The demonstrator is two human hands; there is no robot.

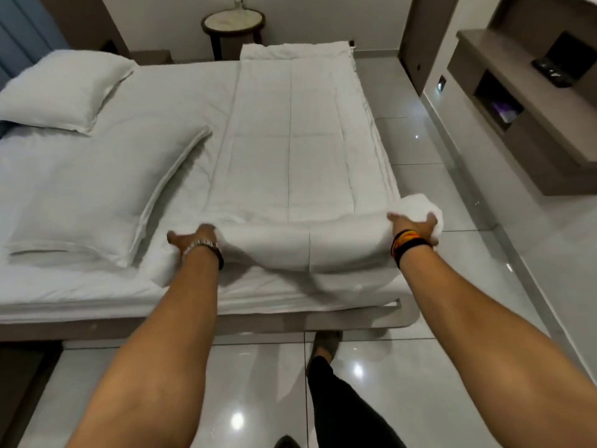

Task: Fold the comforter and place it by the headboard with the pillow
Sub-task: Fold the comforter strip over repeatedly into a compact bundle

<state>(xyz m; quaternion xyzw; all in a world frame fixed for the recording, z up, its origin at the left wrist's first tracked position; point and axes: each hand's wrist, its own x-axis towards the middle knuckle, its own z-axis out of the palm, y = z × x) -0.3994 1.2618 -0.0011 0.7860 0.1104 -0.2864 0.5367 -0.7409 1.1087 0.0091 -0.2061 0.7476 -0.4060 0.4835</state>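
Observation:
The white comforter point(300, 140) lies folded into a long strip along the right side of the bed, reaching from the near edge to the far edge. Its near end is lifted into a thick roll-like fold. My left hand point(190, 237) grips the left end of that fold and my right hand point(413, 226) grips the right end, fingers tucked into the fabric. One white pillow point(97, 192) lies on the sheet to the left of the comforter. A second pillow point(61, 88) sits farther back at the left, near the blue headboard point(19, 33).
The bed frame's grey edge point(290, 324) runs across in front of me. Glossy tiled floor point(436, 150) lies right of the bed. A round side table point(233, 25) stands beyond the bed. A wall unit with shelves point(523, 101) fills the right side. My leg and shoe point(326, 347) are below.

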